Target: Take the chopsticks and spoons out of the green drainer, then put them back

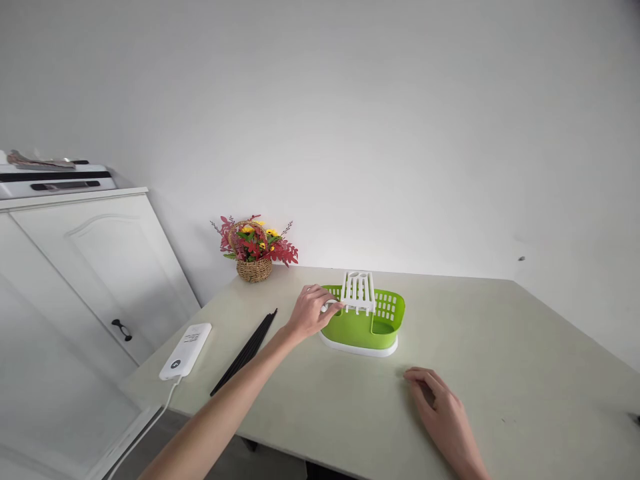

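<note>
A green basket (355, 332) with slotted walls and a white base stands on the table. Across its top sits a white slatted rack (358, 291) with small hooks along its front edge. My left hand (311, 310) is at the basket's left end, fingers closed around a small white curved piece (329, 305). Its kind is mostly hidden by the fingers, and I cannot tell whether it is joined to the rack. My right hand (440, 413) lies on the tabletop to the right of the basket, loosely curled, with a gap between thumb and fingers and nothing visible in it.
Black chopsticks (246, 350) lie in a bundle left of my left forearm. Farther left is a white power bank (186, 351) with a cable (150, 427). A wicker basket of flowers (255, 257) stands at the back by the wall. White cabinet (110, 267) borders the left side.
</note>
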{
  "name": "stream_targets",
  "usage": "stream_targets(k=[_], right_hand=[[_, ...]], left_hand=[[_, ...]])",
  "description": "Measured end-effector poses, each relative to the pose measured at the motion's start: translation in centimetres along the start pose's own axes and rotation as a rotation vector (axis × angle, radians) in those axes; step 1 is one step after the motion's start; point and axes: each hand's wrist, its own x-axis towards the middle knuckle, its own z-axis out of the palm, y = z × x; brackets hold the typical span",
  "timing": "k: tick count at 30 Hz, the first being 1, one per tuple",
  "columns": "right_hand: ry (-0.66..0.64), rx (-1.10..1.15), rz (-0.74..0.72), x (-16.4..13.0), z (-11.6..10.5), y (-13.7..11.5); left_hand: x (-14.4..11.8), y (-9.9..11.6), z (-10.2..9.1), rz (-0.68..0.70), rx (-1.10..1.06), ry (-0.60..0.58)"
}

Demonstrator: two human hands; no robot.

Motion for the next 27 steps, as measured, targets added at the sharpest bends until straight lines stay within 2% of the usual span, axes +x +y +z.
stream_targets(k=[6,14,21,27], right_hand=[[0.016,0.019,-0.01,0.0,-0.2,-0.5],[0.0,0.01,0.007,0.0,-0.3,-0.5],[0.022,0.03,0.007,0.0,-0.3,-0.6],[0.019,0.025,0.003,0.1,-0.3,-0.7]], left_hand=[[0.3,-1.2,0.6,0.038,0.014,-0.005],[0.8,-1.7,-0.2,0.083,-0.009,-0.033],[0.8,-1.4,0.1,-0.002,-0.005,-0.002],[1.8,-1.3,0.6,-0.111,0.034,0.071]])
